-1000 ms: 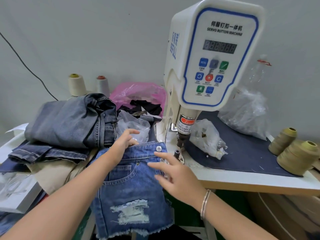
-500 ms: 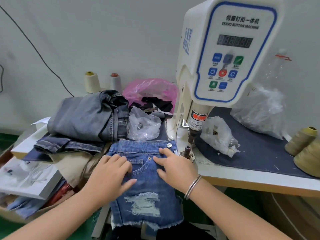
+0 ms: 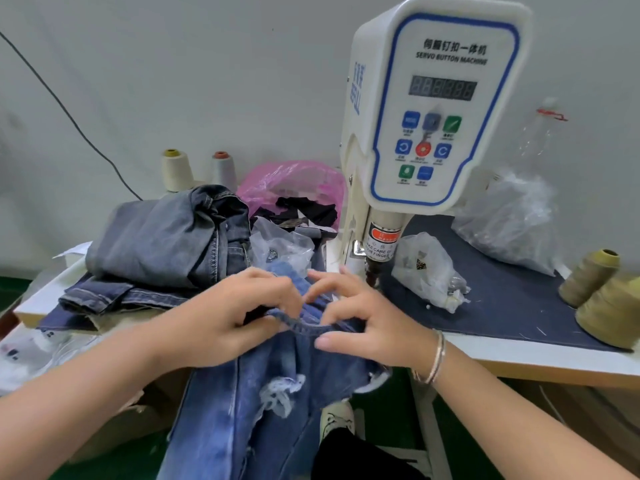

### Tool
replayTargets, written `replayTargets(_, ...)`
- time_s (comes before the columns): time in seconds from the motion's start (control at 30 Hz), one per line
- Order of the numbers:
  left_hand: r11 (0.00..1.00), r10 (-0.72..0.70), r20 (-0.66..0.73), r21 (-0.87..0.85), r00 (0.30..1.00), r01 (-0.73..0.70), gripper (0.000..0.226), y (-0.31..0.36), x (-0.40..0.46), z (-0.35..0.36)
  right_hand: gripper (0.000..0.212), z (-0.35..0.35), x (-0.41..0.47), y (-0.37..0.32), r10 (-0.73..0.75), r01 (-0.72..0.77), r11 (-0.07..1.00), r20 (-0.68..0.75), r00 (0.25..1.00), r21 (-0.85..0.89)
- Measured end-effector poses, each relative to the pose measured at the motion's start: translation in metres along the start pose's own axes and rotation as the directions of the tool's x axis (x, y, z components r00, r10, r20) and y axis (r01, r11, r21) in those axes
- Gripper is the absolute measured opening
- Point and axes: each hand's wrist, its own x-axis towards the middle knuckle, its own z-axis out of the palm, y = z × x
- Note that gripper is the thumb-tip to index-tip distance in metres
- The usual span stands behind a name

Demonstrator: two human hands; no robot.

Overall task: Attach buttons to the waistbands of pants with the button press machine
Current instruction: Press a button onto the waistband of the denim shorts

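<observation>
Both hands, left hand (image 3: 225,320) and right hand (image 3: 360,317), had bunched the flat ripped blue denim shorts (image 3: 263,393), fingers gripping the waistband, likely removing them.

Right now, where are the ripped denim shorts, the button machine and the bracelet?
ripped denim shorts (image 3: 242,382), head view, front panel.
button machine (image 3: 433,109), head view, control panel.
bracelet (image 3: 437,356), head view, band on right wrist.
</observation>
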Motion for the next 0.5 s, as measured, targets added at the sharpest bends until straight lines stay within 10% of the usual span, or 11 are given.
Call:
replayTargets(0.17, 0.956, -0.184, 0.012, -0.232, 0.983, 0.182, 0.007, -0.001, 0.016, 0.016, 0.012, -0.016, -0.03, 0.008, 0.117, -0.054, 0.864, -0.095, 0.989, 0.5)
replayTargets(0.37, 0.851, -0.324, 0.274, -0.335, 0.906, 0.405, 0.017, -0.03, 0.022, 0.076, 0.012, -0.012, -0.058, 0.047, 0.406, -0.302, 0.836, -0.146, 0.902, 0.459)
replayTargets(0.5, 0.743, -0.437, 0.212, -0.462, 0.874, 0.484, 0.014, -0.051, 0.033, 0.095, 0.021, -0.016, -0.054, 0.068, 0.526, -0.404, 0.8, -0.193, 0.828, 0.443)
